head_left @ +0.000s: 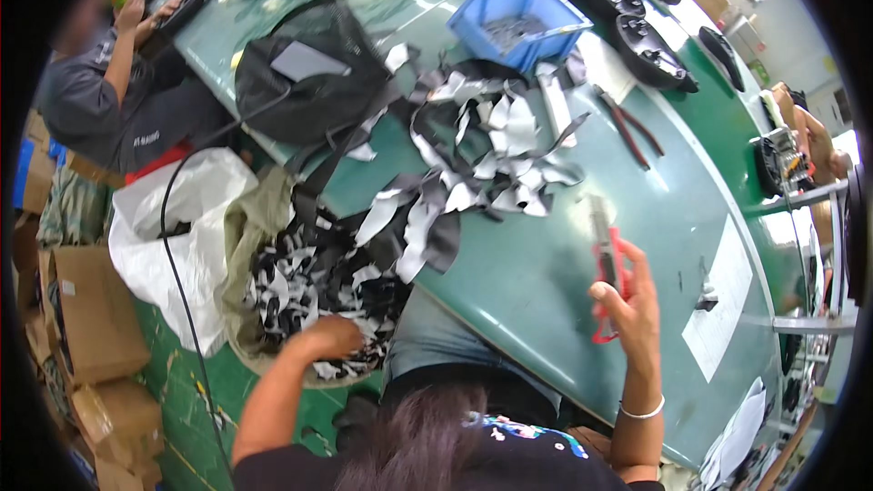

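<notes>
Red-handled tool (pixel 610 275) in right hand (pixel 629 305), fingers wrapped round the handle, tip pointing away from the person, up over the green table (pixel 536 295) near its front edge. Left hand (pixel 329 338) down at the scrap pile (pixel 305 277) in the olive sack (pixel 238 250), fingers partly hidden; cannot tell if it grips anything. Hands well apart, one each side of the person's lap. Sack sits just left of the table, stuffed with black and white scraps. White bag (pixel 195 214) right beside it, black cable (pixel 173 264) hanging across in front. On the table: loose heap of black and white strips (pixel 511 123), some draping off the edge toward the sack; black mesh bag (pixel 309 105) with a grey flat piece (pixel 307 64) on it; blue bin (pixel 532 50) holding small grey bits; dark-red-handled pliers (pixel 627 130) near the bin; white sheet (pixel 725 295) on the right, small dark part (pixel 707 295) on top. Black curved parts (pixel 650 53) line the far side. Co-worker (pixel 100 105) at upper left, cardboard boxes (pixel 95 314) lower left
</notes>
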The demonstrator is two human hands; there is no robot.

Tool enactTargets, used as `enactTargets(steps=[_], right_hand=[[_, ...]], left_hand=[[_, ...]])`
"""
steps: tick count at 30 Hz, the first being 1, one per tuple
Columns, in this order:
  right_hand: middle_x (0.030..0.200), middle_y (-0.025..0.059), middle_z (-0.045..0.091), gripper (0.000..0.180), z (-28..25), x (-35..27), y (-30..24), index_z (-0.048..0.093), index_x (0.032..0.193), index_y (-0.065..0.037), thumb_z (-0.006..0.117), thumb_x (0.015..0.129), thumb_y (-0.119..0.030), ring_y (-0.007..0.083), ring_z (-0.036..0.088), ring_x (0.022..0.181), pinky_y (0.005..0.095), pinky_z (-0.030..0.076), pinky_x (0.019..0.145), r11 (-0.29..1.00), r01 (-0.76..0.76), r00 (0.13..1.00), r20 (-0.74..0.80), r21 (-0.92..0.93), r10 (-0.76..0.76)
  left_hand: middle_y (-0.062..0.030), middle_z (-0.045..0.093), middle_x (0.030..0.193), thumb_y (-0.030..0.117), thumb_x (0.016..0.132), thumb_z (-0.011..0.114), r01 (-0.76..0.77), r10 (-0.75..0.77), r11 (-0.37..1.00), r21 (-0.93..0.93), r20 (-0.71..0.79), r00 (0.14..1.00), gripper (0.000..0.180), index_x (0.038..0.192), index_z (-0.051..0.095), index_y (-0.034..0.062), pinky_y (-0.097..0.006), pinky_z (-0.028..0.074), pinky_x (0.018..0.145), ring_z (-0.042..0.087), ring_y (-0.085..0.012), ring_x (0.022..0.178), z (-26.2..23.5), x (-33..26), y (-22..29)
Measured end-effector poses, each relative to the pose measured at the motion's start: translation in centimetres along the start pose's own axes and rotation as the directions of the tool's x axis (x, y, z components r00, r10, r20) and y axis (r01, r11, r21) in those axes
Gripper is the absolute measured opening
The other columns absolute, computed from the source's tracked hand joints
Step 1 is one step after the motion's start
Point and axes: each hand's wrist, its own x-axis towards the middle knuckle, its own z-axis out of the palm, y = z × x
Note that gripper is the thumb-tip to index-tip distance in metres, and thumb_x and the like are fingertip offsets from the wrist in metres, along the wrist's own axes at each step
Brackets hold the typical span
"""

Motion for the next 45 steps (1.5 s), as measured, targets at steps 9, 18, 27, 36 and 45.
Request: enactTargets(steps=[9,18,27,36,45], right_hand=[[0.106,0.0126,0.066,0.040,2.8,7.8,-3.4,0.047,0.133,-0.005,0.049,0.097,-0.024,0.0201,0.065,0.083,0.0314,0.053,0.071,0.801,0.464,0.886,0.219,-0.379,-0.409],[0.113,0.0112,0.055,0.040,-10.9,19.5,1.8,0.056,0.125,-0.016,0.061,0.088,-0.029,0.0294,0.049,0.107,0.0439,0.036,0.089,0.292,-0.021,0.777,-0.199,-0.956,-0.597],[0.086,0.0157,0.055,0.022,-9.5,5.0,-1.2,0.055,0.092,0.001,0.063,0.089,-0.019,0.0312,0.053,0.072,0.0371,0.042,0.063,0.816,0.100,0.886,-0.322,-0.569,-0.333],[0.104,0.0192,0.059,0.022,-8.3,2.9,0.3,0.058,0.098,0.001,0.065,0.086,-0.017,0.0366,0.059,0.089,0.0424,0.047,0.076,0.709,0.223,0.836,-0.243,-0.669,-0.493],[0.096,0.0184,0.058,0.019,-7.5,2.7,-0.6,0.057,0.092,0.001,0.066,0.085,-0.015,0.0352,0.058,0.083,0.0418,0.048,0.070,0.714,0.156,0.868,-0.251,-0.682,-0.429]], left_hand=[[-0.0126,0.057,0.117,0.031,0.101,0.042,-0.824,-0.417,-0.129,-0.552,-0.724,0.550,0.040,0.128,0.044,0.0021,-0.037,0.044,0.096,0.056,-0.0223,0.111,-25.5,11.4,16.0],[-0.0070,0.058,0.090,0.026,0.097,0.055,-0.546,-0.108,-0.061,-0.835,-0.539,0.836,0.040,0.127,0.034,0.0074,-0.027,0.051,0.064,0.061,-0.0145,0.070,-32.6,19.1,16.2],[-0.0054,0.060,0.082,0.036,0.099,0.047,-0.432,0.010,0.088,-0.897,-0.433,0.901,0.034,0.120,0.043,0.0086,-0.024,0.049,0.061,0.061,-0.0127,0.065,-32.2,19.0,16.3],[-0.0044,0.059,0.079,0.034,0.100,0.047,-0.452,0.005,0.248,-0.857,-0.465,0.885,0.031,0.116,0.045,0.0070,-0.023,0.046,0.058,0.058,-0.0107,0.062,-32.4,18.8,16.5],[-0.0033,0.059,0.077,0.034,0.099,0.049,-0.433,-0.009,0.237,-0.870,-0.447,0.894,0.029,0.114,0.047,0.0082,-0.023,0.045,0.057,0.058,-0.0098,0.061,-32.5,18.7,16.4]])
